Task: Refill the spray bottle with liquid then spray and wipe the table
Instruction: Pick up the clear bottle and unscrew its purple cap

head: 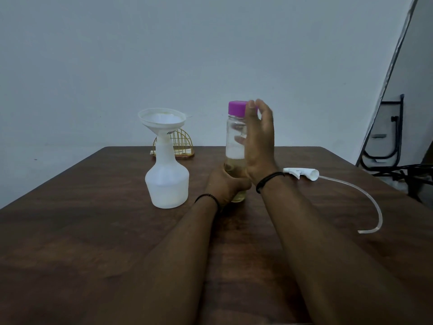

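Gripping the lower part of a clear bottle, the left hand has its fingers curled round the glass just above the table, steadying it upright. Pale yellow liquid fills the lower part of that bottle, about up to the top of the left hand, with a whitish layer above it. On top sits a purple cap, in place on the neck. The right hand is raised just beside the bottle's right flank, fingers loosely spread and lightly bent, with its fingertips at the cap's right edge; whether they actually touch the cap is blurred and I cannot tell. It has no firm hold on anything that shows. Both wrists wear thin dark bands.

To the left of the left hand, close but apart from it, stands the white spray bottle, its head removed, with a white funnel seated in its open neck, tilting slightly. Beyond that bottle, further from the hands near the table's far edge, is a gold wire holder with something white lying at its base. Just right of the right wrist lies the spray head on its side, its clear dip tube curving away to the right and back toward the near side. Off past the table's right edge, dark metal chair frames lean by the wall.
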